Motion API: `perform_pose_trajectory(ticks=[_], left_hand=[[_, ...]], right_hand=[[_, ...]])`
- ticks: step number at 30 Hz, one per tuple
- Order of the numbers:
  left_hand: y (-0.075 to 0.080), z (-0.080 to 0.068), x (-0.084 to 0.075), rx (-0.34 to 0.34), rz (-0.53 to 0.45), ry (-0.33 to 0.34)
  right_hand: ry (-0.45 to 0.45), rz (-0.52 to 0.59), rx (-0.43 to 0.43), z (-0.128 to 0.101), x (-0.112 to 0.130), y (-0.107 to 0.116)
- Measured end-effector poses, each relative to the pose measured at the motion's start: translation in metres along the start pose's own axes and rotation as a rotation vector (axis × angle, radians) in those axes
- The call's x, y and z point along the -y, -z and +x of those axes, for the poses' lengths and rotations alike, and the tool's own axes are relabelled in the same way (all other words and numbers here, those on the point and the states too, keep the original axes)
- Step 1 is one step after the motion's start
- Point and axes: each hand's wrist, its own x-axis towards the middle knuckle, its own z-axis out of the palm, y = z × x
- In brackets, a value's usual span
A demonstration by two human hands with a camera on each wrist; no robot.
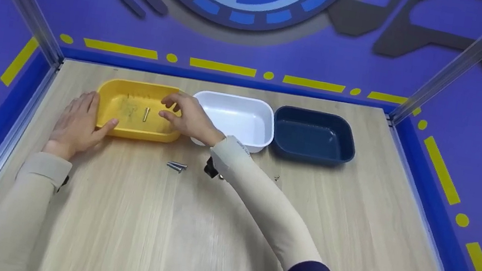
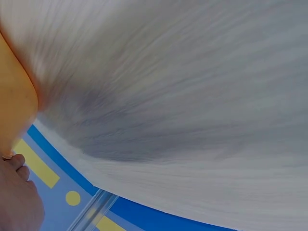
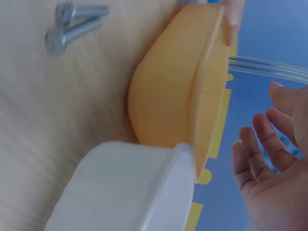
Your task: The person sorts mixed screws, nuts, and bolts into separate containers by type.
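Note:
My left hand rests against the left side of a yellow plastic bin, its thumb by the front rim. A single bolt lies on the bin's floor. Over the right part of that bin hovers my right hand, fingers loosely bent and apart, with nothing between them. The right wrist view shows this hand's fingers in front of the bins. Several silver bolts lie on the table in front of the yellow bin. In the left wrist view, only part of the left hand shows.
A white bin stands right of the yellow one, partly behind my right hand. Beside it is a dark blue bin. A small brass-coloured screw lies in front; another small metal piece is partly hidden by my right forearm. Panels enclose the table.

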Motion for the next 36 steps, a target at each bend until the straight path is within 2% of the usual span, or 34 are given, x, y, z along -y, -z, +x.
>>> perform_pose_trajectory(ticks=[4,12,25,32,36], left_hand=[[-0.002,-0.002,0.003,-0.018,-0.001,-0.010],[0.000,-0.003,0.004,0.004,0.005,0.002],[-0.002,0.001,0.002,0.009,0.000,0.000],[-0.002,0.001,0.002,0.006,-0.015,0.004],[-0.001,0.000,0.002,0.010,-0.019,0.007]], right_hand=[[0.030,0.034,-0.005,-0.009,0.004,0.000],[0.108,0.037,-0.034,-0.023,0.002,0.001],[0.192,0.031,-0.049,-0.049,-0.015,0.009],[0.220,0.079,-0.077,-0.067,-0.022,-0.005],[0.213,0.104,-0.056,-0.077,-0.027,-0.017]])
